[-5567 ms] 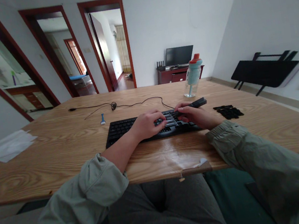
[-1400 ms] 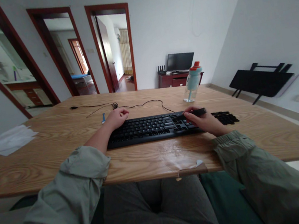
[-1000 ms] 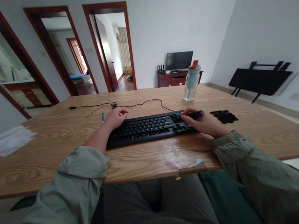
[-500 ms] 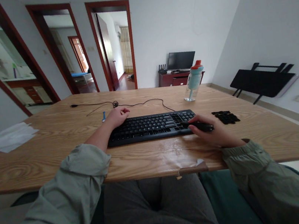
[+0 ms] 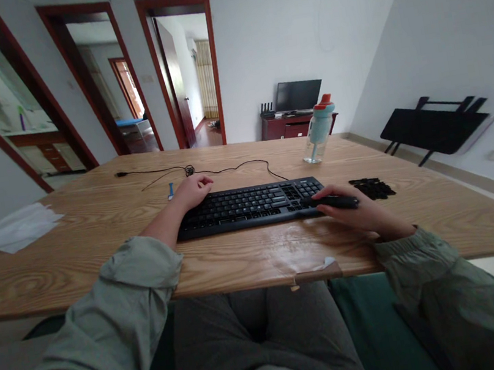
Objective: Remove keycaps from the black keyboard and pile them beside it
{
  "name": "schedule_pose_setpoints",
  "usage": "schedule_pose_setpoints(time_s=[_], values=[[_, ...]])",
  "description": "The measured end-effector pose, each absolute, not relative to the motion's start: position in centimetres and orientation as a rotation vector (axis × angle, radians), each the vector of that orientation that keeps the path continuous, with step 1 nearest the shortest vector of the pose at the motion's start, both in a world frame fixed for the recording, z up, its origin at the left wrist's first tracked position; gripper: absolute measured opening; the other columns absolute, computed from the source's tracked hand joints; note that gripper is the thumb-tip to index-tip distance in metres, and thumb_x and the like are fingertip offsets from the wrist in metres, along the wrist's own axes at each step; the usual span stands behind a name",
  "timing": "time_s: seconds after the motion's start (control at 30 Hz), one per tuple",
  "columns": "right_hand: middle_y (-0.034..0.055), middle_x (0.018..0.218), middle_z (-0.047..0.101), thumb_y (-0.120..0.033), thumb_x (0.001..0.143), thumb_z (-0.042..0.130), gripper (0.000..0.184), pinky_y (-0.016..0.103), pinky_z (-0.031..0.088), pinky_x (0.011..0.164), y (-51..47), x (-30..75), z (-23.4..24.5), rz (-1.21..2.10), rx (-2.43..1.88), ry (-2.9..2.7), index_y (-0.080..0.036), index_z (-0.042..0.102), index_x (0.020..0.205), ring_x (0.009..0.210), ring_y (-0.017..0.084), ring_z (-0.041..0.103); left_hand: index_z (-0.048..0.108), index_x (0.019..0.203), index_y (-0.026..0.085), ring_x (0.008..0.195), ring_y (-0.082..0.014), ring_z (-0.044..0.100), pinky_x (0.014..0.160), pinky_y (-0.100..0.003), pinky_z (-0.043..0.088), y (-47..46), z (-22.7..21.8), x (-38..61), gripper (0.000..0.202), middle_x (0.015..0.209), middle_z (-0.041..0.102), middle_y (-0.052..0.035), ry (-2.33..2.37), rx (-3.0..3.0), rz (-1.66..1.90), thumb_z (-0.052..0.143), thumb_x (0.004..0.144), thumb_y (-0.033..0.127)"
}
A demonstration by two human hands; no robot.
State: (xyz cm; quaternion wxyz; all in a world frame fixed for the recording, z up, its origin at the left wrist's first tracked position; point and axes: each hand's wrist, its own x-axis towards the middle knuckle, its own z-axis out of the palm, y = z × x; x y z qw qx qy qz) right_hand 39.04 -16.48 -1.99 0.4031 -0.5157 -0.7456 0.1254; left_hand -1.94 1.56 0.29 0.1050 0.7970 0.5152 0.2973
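Note:
A black keyboard (image 5: 250,206) lies flat on the wooden table, with several key positions at its right end looking bare. My left hand (image 5: 192,192) rests over the keyboard's far left corner, its fingers curled there; the lower fingers are hidden. In my right hand (image 5: 347,204) is a black-handled tool (image 5: 335,201), gripped with its tip pointing left at the number-pad end; the tip is too dark to make out. Beside that hand, to the right, sits a pile of small black keycaps (image 5: 372,188). A small blue brush (image 5: 170,190) lies just behind my left wrist.
The keyboard's cable (image 5: 226,170) trails along the far side of the table (image 5: 101,262). A clear bottle with a red lid (image 5: 318,128) stands at the back right. White tissue (image 5: 16,228) lies at the left. Torn edging (image 5: 318,272) shows on the near edge.
My right hand has shifted slightly right with the tool, whose handle now lies flatter. The left hand keeps its place on the keyboard. The view has tilted a little.

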Motion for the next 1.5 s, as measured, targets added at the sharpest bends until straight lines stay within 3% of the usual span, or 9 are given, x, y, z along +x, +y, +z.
schedule_pose_setpoints(time_s=[0.1, 0.2, 0.4, 0.5, 0.6, 0.73, 0.93, 1.17, 1.5], values=[[0.008, 0.099, 0.076, -0.055, 0.08, 0.081, 0.037, 0.042, 0.057, 0.083, -15.3, 39.8, -0.8, 0.501, -1.32, -1.854, -0.023, 0.078, 0.099, 0.09, 0.026, 0.07, 0.079, 0.1, 0.017, 0.08, -0.0207, 0.068, 0.079, -0.03, 0.054, 1.6, 0.3, -1.9, 0.028, 0.097, 0.079, -0.0069, 1.523, 2.352, 0.868, 0.06, 0.083, 0.03], [0.0064, 0.093, 0.075, -0.056, 0.074, 0.084, 0.041, 0.036, 0.055, 0.068, -13.9, 40.1, 0.6, 0.721, -1.361, -1.836, -0.023, 0.079, 0.098, 0.078, 0.022, 0.066, 0.079, 0.1, 0.017, 0.08, -0.0208, 0.068, 0.081, -0.031, 0.054, 1.7, 0.2, -1.9, 0.028, 0.096, 0.079, -0.0072, 1.521, 2.358, 0.87, 0.06, 0.084, 0.03], [-0.0014, 0.069, 0.06, -0.038, 0.066, 0.084, 0.029, 0.025, 0.038, 0.049, -10.9, 39.2, 2.0, 0.87, -1.358, -1.758, -0.024, 0.074, 0.09, 0.059, 0.013, 0.049, 0.079, 0.099, 0.017, 0.08, -0.0212, 0.069, 0.081, -0.032, 0.054, 1.8, 0.2, -2.0, 0.027, 0.098, 0.079, -0.0079, 1.509, 2.359, 0.864, 0.061, 0.083, 0.03], [-0.0041, 0.061, 0.05, -0.032, 0.068, 0.077, 0.024, 0.024, 0.03, 0.047, -9.9, 38.0, 1.9, 0.973, -1.293, -1.687, -0.022, 0.07, 0.088, 0.054, 0.012, 0.043, 0.079, 0.099, 0.017, 0.08, -0.0214, 0.07, 0.082, -0.032, 0.054, 1.8, 0.2, -2.0, 0.027, 0.096, 0.079, -0.0077, 1.512, 2.365, 0.863, 0.061, 0.083, 0.029], [-0.0042, 0.061, 0.045, -0.04, 0.076, 0.074, 0.022, 0.024, 0.026, 0.047, -9.3, 36.9, 1.6, 1.01, -1.251, -1.653, -0.021, 0.066, 0.085, 0.052, 0.01, 0.038, 0.08, 0.098, 0.018, 0.079, -0.0214, 0.07, 0.082, -0.032, 0.054, 1.7, 0.3, -1.9, 0.025, 0.091, 0.079, -0.0068, 1.526, 2.357, 0.87, 0.063, 0.084, 0.029], [-0.0026, 0.063, 0.048, -0.051, 0.084, 0.068, 0.03, 0.025, 0.026, 0.047, -9.1, 36.4, 1.2, 0.849, -1.355, -1.617, -0.021, 0.066, 0.083, 0.054, 0.011, 0.039, 0.08, 0.1, 0.018, 0.078, -0.0208, 0.069, 0.081, -0.031, 0.054, 1.7, 0.3, -1.8, 0.025, 0.088, 0.078, -0.0061, 1.544, 2.341, 0.864, 0.064, 0.086, 0.031], [0.0019, 0.065, 0.056, -0.044, 0.081, 0.067, 0.026, 0.026, 0.034, 0.048, -10.0, 36.1, 1.1, 0.85, -1.582, -1.585, -0.018, 0.069, 0.083, 0.059, 0.014, 0.048, 0.081, 0.1, 0.018, 0.078, -0.0209, 0.068, 0.078, -0.03, 0.053, 2.1, -0.1, -2.0, 0.025, 0.086, 0.078, -0.0058, 1.526, 2.354, 0.854, 0.063, 0.086, 0.03], [0.0015, 0.061, 0.054, -0.039, 0.086, 0.066, 0.023, 0.025, 0.037, 0.048, -10.8, 35.1, 1.8, 0.832, -1.626, -1.579, -0.017, 0.071, 0.082, 0.056, 0.013, 0.047, 0.081, 0.101, 0.019, 0.078, -0.0212, 0.068, 0.078, -0.031, 0.053, 1.8, 0.1, -2.0, 0.026, 0.088, 0.078, -0.006, 1.548, 2.346, 0.847, 0.064, 0.085, 0.031], [0.0036, 0.065, 0.059, -0.076, 0.087, 0.063, 0.059, 0.026, 0.035, 0.045, -11.0, 35.1, 0.8, 0.772, -1.521, -1.632, -0.018, 0.074, 0.091, 0.054, 0.013, 0.045, 0.081, 0.1, 0.018, 0.078, -0.0205, 0.068, 0.082, -0.03, 0.054, 1.1, 0.7, -1.6, 0.026, 0.088, 0.077, -0.006, 1.559, 2.344, 0.827, 0.062, 0.086, 0.031]])
